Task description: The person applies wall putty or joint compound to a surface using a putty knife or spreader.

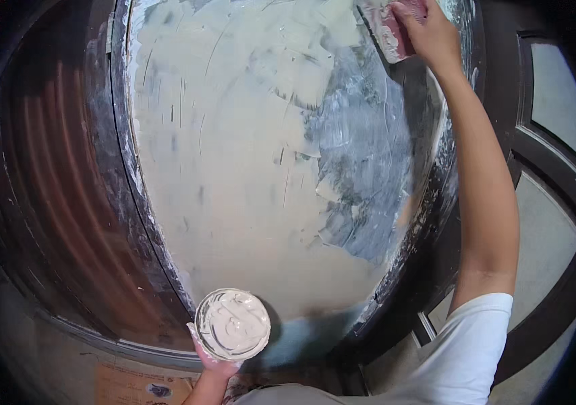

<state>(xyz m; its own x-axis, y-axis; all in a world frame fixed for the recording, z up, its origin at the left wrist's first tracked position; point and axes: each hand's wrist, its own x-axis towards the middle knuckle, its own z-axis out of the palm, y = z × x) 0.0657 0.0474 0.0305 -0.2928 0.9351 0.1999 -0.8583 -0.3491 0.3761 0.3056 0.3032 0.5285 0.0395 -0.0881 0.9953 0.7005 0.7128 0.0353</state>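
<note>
My left hand [215,365] cups a round tub [266,337] from below, at the lower middle. Cream-coloured putty [235,322], smeared and ridged, fills its open top. High on the right, my right hand [434,32] grips a pinkish-red putty spreader [394,42] with a dark straight edge and putty on its face. That edge is at the upper right of a large panel [362,148]; whether it touches cannot be told. Cream putty coats the panel's left and middle, while a blue-grey patch shows along its right side. Light residue marks my left fingers.
Dark frame strips [126,128] spattered with white border the panel. On the left stands a reddish-brown panel [65,175]; on the right, a dark frame with pale panes [558,98]. Brown cardboard [123,388] lies at the lower left.
</note>
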